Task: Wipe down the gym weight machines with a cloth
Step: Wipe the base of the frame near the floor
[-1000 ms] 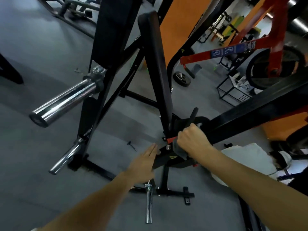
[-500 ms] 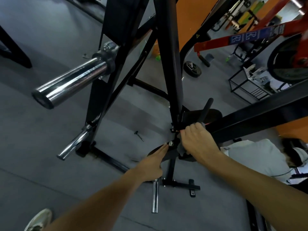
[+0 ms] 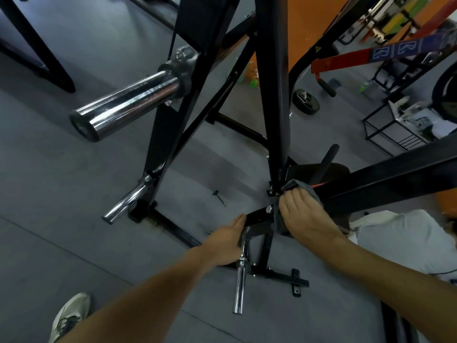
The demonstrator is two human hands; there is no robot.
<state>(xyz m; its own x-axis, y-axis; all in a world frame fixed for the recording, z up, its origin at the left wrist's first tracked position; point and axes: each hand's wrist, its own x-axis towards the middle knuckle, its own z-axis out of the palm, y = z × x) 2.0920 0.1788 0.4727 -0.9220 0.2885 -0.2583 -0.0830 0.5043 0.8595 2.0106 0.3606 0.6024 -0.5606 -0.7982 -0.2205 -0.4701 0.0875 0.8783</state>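
Right hand (image 3: pixel 303 214) presses the cloth (image 3: pixel 295 185) flat against the frame joint (image 3: pixel 269 210), fingers straight; left hand (image 3: pixel 226 240) steadies the black bracket (image 3: pixel 257 217), fingers extended; cloth is soft, light, likely to bunch; hold it under the palm; frame is rigid steel.

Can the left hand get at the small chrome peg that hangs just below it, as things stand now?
Probably yes. The left hand rests with straight fingers on the black bracket, and the peg starts right beside its palm. Nothing lies between them; the right hand and cloth work further right.
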